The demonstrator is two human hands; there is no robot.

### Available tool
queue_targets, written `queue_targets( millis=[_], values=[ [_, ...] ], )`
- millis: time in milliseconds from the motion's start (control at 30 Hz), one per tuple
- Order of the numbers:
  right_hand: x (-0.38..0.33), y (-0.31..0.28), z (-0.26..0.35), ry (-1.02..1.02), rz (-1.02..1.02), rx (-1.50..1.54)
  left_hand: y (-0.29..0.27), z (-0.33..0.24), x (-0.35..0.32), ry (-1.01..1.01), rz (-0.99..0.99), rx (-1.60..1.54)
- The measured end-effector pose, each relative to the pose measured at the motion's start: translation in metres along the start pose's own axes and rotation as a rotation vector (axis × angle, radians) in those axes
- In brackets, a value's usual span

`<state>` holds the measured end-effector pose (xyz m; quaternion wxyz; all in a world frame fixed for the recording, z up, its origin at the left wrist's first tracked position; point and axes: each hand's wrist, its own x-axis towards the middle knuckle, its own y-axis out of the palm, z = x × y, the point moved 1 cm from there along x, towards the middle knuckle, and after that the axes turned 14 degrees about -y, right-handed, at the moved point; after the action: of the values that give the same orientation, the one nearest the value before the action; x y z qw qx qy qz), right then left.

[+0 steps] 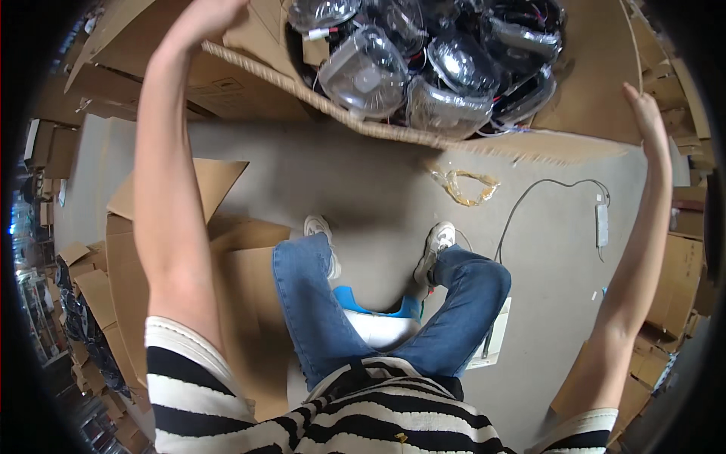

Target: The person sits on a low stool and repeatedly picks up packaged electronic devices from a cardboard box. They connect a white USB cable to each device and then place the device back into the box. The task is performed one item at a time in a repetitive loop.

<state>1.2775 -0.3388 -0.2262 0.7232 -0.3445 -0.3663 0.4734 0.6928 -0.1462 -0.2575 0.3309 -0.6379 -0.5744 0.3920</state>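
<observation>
A large open cardboard box [582,91] is in front of me at the top of the view, tilted so that its inside shows. Heaped in it are several clear-domed, lamp-like units [363,76] with dark housings and thin wires. My left hand [215,17] grips the box's left side; its fingertips are partly cut off by the picture's upper edge. On the opposite side, my right hand [648,117] is closed on the right rim, the thumb showing. Both arms are stretched far apart.
Beside my left leg stands an open brown carton [246,303]. A blue and white object [378,325] is between my legs. On the grey floor lie a loop of yellowish tape [470,188] and a white power strip [602,225] with its cable. Stacked cartons [673,280] line the right.
</observation>
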Motion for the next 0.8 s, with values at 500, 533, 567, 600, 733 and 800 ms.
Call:
queue_targets(
  millis=[500,533,567,600,733,800],
  values=[
    [-0.354,0.098,0.023,0.158,-0.097,-0.144,0.112,0.140,-0.312,-0.131,-0.130,-0.280],
    [-0.346,0.102,0.026,0.154,-0.090,-0.137,0.111,0.134,-0.312,-0.124,-0.150,-0.329],
    [-0.359,0.104,0.026,0.170,-0.081,-0.148,0.122,0.133,-0.319,-0.108,-0.142,-0.384],
    [-0.373,0.103,0.025,0.126,-0.135,-0.160,0.134,0.136,-0.325,-0.108,-0.205,-0.344],
    [-0.397,0.113,0.019,0.130,-0.123,-0.057,0.154,0.158,-0.335,-0.159,-0.177,-0.410],
    [-0.407,0.120,0.022,0.144,-0.130,-0.070,0.160,0.165,-0.342,-0.160,-0.196,-0.400]
  ],
)
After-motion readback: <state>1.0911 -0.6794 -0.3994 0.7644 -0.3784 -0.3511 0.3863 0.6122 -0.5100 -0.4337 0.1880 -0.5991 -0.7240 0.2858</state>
